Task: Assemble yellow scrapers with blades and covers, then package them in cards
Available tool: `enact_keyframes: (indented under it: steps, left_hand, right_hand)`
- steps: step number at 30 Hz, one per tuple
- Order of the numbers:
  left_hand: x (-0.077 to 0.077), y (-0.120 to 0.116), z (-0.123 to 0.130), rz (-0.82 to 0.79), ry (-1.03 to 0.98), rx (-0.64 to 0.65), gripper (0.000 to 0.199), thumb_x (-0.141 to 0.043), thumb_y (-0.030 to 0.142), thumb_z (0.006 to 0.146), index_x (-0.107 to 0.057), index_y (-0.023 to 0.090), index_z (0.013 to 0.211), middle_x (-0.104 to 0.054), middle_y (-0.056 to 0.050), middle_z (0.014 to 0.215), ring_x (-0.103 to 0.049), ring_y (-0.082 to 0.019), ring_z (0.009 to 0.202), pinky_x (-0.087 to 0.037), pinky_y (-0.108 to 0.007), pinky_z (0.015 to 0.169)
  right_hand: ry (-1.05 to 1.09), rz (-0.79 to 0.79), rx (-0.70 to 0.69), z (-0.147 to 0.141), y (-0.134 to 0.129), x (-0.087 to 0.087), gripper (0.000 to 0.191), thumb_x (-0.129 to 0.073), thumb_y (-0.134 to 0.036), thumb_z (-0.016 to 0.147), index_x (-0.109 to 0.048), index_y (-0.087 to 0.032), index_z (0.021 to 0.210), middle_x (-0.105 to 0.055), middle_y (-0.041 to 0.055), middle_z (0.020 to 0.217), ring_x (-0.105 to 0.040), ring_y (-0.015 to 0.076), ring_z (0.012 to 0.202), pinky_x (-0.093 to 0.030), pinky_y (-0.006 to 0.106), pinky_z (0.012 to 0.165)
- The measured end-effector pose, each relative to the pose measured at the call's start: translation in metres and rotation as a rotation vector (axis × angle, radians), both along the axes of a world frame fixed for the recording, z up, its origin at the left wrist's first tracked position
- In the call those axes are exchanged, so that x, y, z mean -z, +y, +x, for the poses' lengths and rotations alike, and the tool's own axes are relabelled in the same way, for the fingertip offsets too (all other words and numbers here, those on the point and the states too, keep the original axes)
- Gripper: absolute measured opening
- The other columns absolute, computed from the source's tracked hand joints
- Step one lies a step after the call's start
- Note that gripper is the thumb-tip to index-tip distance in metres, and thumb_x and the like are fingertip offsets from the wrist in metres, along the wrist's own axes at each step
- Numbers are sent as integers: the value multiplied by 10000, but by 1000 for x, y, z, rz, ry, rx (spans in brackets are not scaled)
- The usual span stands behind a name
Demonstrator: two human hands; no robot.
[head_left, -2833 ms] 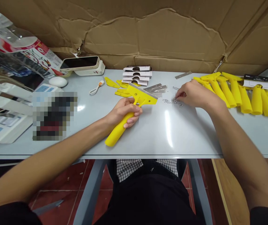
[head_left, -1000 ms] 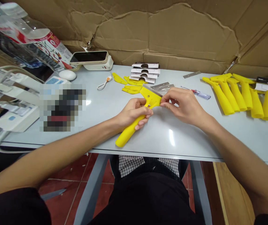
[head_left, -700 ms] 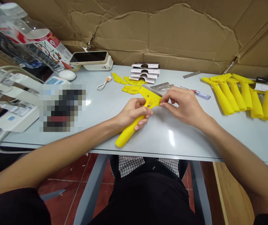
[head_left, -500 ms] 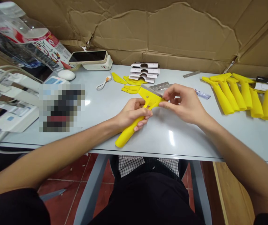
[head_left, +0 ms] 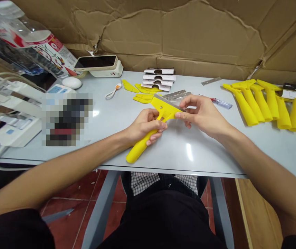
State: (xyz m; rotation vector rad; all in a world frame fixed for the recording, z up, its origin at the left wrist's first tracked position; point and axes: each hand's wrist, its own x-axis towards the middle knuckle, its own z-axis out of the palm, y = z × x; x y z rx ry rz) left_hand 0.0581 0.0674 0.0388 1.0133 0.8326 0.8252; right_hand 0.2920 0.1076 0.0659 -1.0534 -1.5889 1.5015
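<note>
A yellow scraper with a metal blade along its wide head is tilted over the table's near side. My left hand is wrapped round its neck, thumb on top. At the right end of the head, my right hand pinches the corner where the blade sits, thumb in front and fingers behind. Just beyond lie several loose metal blades, partly hidden by the scraper head and my right hand. Flat yellow plastic pieces rest to the left of them.
White blade packets are stacked at the back. Several yellow scraper handles lie on the right, near a screwdriver and a single blade. On the left are a phone, a power strip and bottles.
My right fingers have shifted slightly at the head's right corner, the thumb now lying against it. My left hand keeps its hold on the scraper.
</note>
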Motion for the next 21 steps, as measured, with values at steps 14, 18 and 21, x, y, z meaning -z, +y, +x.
enact_keyframes:
  steps: [14,18,21]
  left_hand:
    - [-4,0,1,-9,2,-3,226,-856,232,783,-644,179,838,-622,41,587,-468,-75,323,-372,-188,282]
    - [-5,0,1,-19,11,-28,292,-881,214,734,-593,199,782,-618,35,585,-465,-72,326,-369,-186,282]
    - [-6,1,2,-22,15,-39,306,-877,211,727,-573,205,761,-610,34,582,-455,-66,327,-366,-181,285]
  right_hand:
    - [-58,68,-5,-1,0,0,577,-1119,-498,659,-663,-232,890,-696,7,942,-582,119,585,-490,332,491]
    - [-55,59,15,0,1,0,599,-1132,-523,640,-677,-241,907,-721,22,951,-610,142,627,-517,337,504]
    - [-46,55,-4,6,6,-4,571,-1103,-587,688,-733,-232,939,-760,60,1003,-655,167,692,-555,343,529]
